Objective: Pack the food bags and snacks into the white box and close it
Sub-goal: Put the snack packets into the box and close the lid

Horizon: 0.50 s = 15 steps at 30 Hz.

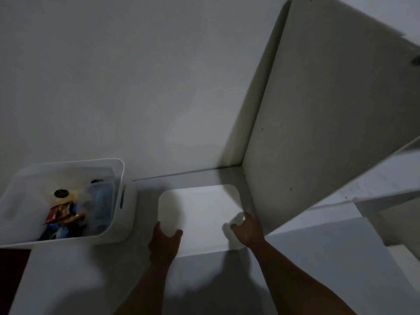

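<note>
An open white box (127,210) stands at the left on a white surface, holding several snack packets (62,212) and a clear bag with blue contents (100,205). To its right lies a flat white lid (200,212) with rounded corners. My left hand (164,243) grips the lid's near left corner, thumb on top. My right hand (246,229) grips its near right corner. The scene is dim.
A white cabinet side panel (318,123) rises close to the right of the lid, with a shelf edge (386,178) sticking out further right. A plain wall (136,76) stands behind. A dark red patch (11,276) shows at the lower left.
</note>
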### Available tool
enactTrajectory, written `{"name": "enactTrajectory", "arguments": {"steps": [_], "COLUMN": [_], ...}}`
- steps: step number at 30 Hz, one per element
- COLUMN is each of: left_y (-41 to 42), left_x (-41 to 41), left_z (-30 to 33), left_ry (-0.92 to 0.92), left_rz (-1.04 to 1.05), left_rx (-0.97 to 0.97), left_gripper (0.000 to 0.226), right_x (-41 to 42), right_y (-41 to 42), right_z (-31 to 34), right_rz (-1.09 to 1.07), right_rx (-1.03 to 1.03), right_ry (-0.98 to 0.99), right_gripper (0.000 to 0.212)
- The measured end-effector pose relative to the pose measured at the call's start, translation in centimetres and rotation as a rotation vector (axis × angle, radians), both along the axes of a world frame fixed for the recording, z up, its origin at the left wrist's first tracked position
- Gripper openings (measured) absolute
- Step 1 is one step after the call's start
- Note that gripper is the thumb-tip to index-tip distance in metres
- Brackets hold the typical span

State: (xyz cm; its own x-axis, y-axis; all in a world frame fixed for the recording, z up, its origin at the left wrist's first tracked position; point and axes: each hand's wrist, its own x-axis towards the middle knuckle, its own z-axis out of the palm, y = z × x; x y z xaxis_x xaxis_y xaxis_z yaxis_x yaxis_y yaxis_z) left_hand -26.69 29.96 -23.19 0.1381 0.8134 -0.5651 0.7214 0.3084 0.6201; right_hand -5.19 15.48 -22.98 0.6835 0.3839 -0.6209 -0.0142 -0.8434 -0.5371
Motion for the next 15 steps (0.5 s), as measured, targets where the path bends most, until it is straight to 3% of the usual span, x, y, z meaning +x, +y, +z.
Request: {"name": "enactTrajectory", "arguments": {"steps": [5, 8, 11, 15], "left_y": [0.0, -0.3, -1.3, -0.7], "left_x": [-0.7, -1.8, -2.0, -0.9], "left_z": [0.6, 0.4, 2.1, 6.1], "left_ry": [-0.023, -0.07, -0.127, -0.201], "left_rz": [0.222, 0.241, 0.187, 0.094], "left_rx": [-0.032, -0.103, -0.015, 0.221], "left_gripper": [0.093, 0.075, 0.05, 0.058], "right_x": [0.2, -0.5, -0.8, -0.8], "right_y": [-1.6, -2.4, -2.6, -2.1], "right_z": [-2.2, -1.8, -0.7, 2.4], "right_rz": [-0.119, -0.211, -0.283, -0.373], "right_rx": [-0.067, 0.017, 0.036, 0.092], "right_ry": [0.023, 0.03, -0.023, -0.123], "right_gripper": [0.069, 0.051, 0.042, 0.037]}}
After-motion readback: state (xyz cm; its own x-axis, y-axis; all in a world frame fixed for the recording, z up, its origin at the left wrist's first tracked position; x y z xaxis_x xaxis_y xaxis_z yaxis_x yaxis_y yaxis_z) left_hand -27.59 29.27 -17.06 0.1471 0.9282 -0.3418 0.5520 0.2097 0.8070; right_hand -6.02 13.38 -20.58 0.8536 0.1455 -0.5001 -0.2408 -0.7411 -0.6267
